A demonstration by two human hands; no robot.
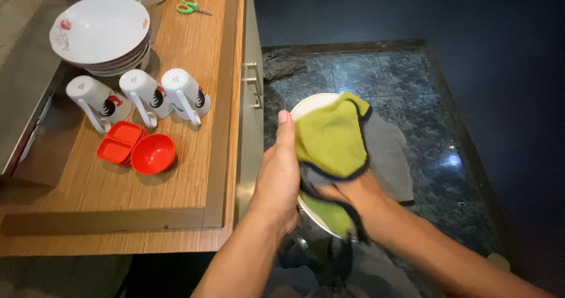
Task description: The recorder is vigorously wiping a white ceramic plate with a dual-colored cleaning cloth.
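Yellow-green microfibre cloth with dark piping [332, 142] covers most of a round white plate [311, 105], which the person holds over a dark speckled stone floor [435, 174], just off the edge of a wooden counter [194, 174]. The right hand [359, 195] is bunched into the cloth from below, fingers buried in its folds and pressing it against the plate's face. The left hand [279, 177] clamps the plate's near rim, its thumb lying straight along the edge and its fingers out of sight behind the plate.

To do this wipe well, in my judgement, the rim hand should stay firm while the cloth hand sweeps in circles and the plate is turned a little at a time, so that the strip under the thumb is reached too. The grey part of the cloth trailing to the right is best gathered in (a loose tail can drag or snag). Keeping the plate nearer the counter would soften any slip, for the stone below is unforgiving.

On the counter, well apart from the hands: three white mugs with dark rooster prints [144, 98], lying in a row; a stack of white bowls with a red flower motif [101, 33] behind them; a small red plastic bowl [153, 154] touching a red divided dish [120, 142]; green-handled scissors [191, 6] at the far end.
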